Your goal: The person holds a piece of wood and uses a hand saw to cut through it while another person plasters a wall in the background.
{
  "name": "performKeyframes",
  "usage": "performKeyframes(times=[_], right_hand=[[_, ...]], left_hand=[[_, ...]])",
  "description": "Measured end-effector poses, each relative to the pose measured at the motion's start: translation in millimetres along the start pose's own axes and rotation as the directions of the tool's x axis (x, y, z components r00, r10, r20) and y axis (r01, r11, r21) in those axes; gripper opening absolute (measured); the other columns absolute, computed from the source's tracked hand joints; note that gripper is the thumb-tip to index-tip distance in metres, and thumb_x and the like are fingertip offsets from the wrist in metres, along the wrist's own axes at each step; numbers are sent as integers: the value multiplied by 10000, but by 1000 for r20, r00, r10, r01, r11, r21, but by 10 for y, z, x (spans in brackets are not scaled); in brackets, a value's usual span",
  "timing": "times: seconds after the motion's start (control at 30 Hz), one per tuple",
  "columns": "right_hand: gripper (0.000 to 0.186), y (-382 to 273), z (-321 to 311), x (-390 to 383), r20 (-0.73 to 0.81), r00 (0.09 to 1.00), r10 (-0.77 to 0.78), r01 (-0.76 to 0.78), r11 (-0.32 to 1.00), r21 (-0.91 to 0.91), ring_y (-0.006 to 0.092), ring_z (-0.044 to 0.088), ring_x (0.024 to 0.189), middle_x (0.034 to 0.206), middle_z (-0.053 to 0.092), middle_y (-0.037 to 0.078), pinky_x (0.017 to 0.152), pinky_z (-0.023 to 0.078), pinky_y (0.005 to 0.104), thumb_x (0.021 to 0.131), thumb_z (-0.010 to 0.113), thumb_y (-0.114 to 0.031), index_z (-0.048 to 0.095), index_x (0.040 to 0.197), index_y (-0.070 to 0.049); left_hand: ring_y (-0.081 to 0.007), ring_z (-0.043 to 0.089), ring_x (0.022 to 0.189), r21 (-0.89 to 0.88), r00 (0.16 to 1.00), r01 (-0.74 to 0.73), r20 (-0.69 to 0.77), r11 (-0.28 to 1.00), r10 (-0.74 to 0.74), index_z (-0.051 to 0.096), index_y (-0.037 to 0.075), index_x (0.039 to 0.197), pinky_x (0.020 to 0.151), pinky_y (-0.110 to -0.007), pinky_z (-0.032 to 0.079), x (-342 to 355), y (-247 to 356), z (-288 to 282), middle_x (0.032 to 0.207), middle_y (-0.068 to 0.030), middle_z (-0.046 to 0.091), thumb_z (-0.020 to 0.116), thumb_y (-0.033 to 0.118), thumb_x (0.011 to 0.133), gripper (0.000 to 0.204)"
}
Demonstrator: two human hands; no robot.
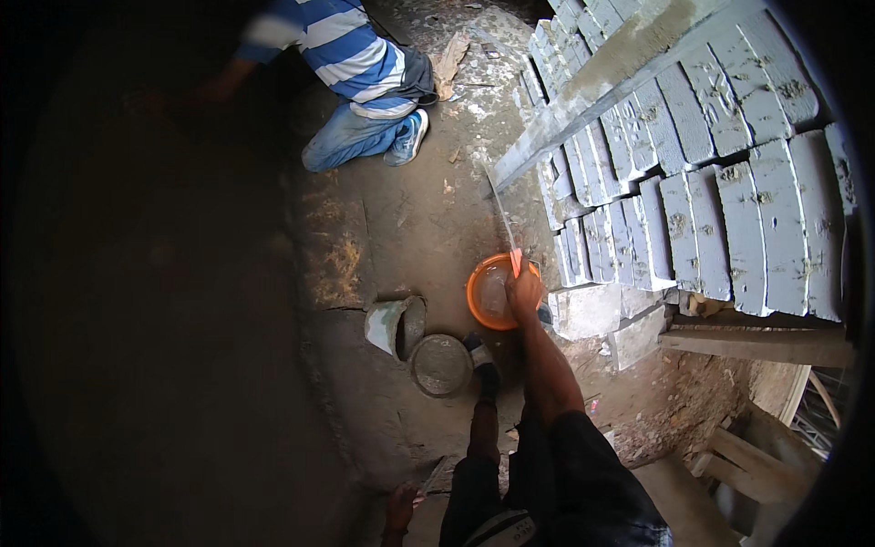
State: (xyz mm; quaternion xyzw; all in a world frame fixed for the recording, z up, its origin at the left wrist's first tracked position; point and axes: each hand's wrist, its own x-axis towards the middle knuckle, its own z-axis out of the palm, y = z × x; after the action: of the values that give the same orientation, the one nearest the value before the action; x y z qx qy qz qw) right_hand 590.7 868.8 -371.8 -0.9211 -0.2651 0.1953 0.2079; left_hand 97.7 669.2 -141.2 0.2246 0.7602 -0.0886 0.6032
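Note:
My right hand (524,294), over the orange basin (474,299) of cloudy water, is closed on the orange handle of a long thin metal tool (506,219), whose blade slants up toward a grey post (533,137). My left hand (398,510), low at the bottom edge, grips a thin metal tool (431,479); its full shape is unclear. Left of the basin are a round grey mortar-coated pan (442,365) and a broken pale container (383,324), both near my foot.
Stacked grey blocks (693,228) fill the right side behind the post. A co-worker in a striped shirt (355,64) kneels at upper left on the concrete floor (419,201), beside a dark drop or surface. Loose boards (756,346) lie at lower right.

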Motion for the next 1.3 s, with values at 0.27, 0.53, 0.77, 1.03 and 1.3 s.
performKeyframes(times=[0.27,0.53,0.77,1.03,1.3], right_hand=[[340,-206,-7,79,72,996,47,-56,991,118,481,615,797,838,639,291,745,463,563,811,546,-185,554,1116,-33],[347,-15,83,167,103,992,76,-80,996,29,434,627,804,843,644,254,717,474,544,811,564,-197,551,1113,-27],[362,280,-28,43,87,995,53,-54,998,10,444,637,849,863,644,288,734,487,536,806,570,-166,566,1138,-23],[407,342,-797,-298,-28,1000,5,3,961,276,427,646,844,928,676,212,732,513,483,855,605,-341,616,1192,-113],[357,296,-2298,-1249,-50,998,46,-22,914,404,305,686,885,962,699,157,773,530,379,834,687,-286,665,1137,-100]], left_hand=[[-199,658,871,-7,999,-32,33,999,32,493,-43,1273,746,-312,511,-101,-74,64,1025,-137,645,575,354,931,531],[-190,650,899,9,1000,6,29,1000,-6,505,-30,1257,758,-317,506,-116,-38,136,1047,-138,643,566,349,935,501],[-181,642,895,-21,999,-38,16,999,38,496,-29,1262,763,-317,501,-186,-8,191,1025,-118,642,545,357,949,499],[-177,640,789,23,989,-131,78,991,129,509,-48,1255,687,-278,505,222,-153,99,932,-124,638,558,307,954,469],[-186,646,759,-43,926,-312,209,949,314,548,-42,1218,668,-277,516,615,179,40,960,-141,659,574,213,928,387]])
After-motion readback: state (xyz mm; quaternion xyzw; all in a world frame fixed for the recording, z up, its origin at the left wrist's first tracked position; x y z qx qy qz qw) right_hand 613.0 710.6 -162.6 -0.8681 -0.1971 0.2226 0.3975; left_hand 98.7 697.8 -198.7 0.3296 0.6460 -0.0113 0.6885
